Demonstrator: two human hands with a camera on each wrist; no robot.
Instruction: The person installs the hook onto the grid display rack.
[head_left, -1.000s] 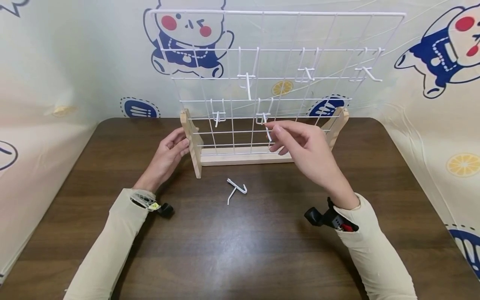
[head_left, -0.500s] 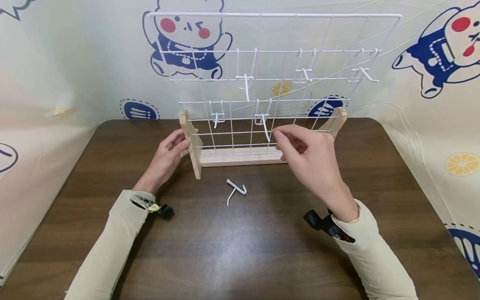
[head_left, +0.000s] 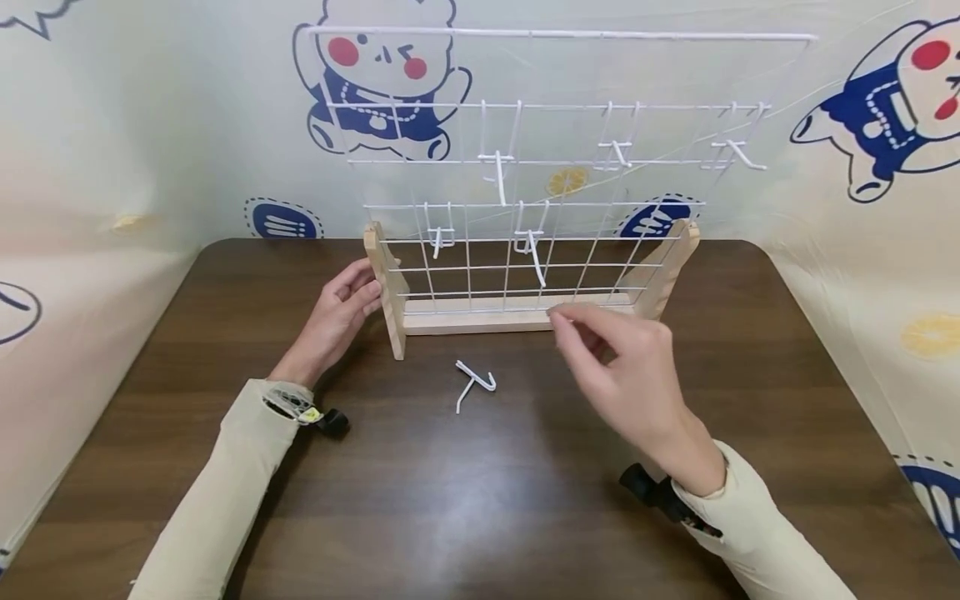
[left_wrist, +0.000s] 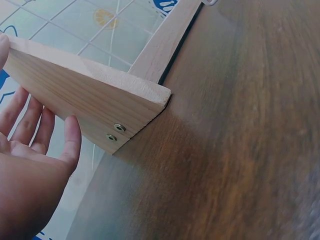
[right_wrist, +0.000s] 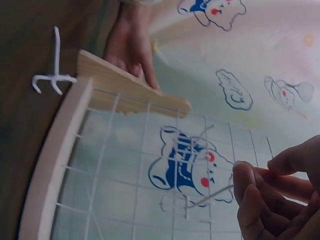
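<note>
A white wire grid rack stands on a wooden base. My left hand holds the left wooden side panel. In the left wrist view its thumb tip is at one edge of the panel, the other fingers along the opposite edge. Loosely curled and holding nothing, my right hand hovers in front of the base, below a long white hook hung on the grid. A loose white hook lies on the table in front of the base, between the hands.
Several more white hooks hang on the grid, among them a top-row hook and a far-right hook. The right wooden side panel rises behind my right hand. Patterned cloth surrounds the dark wooden table.
My right hand has come away from the long lower hook and moved down toward the table, its fingers drawing closer together. My left hand has stayed at the side panel.
</note>
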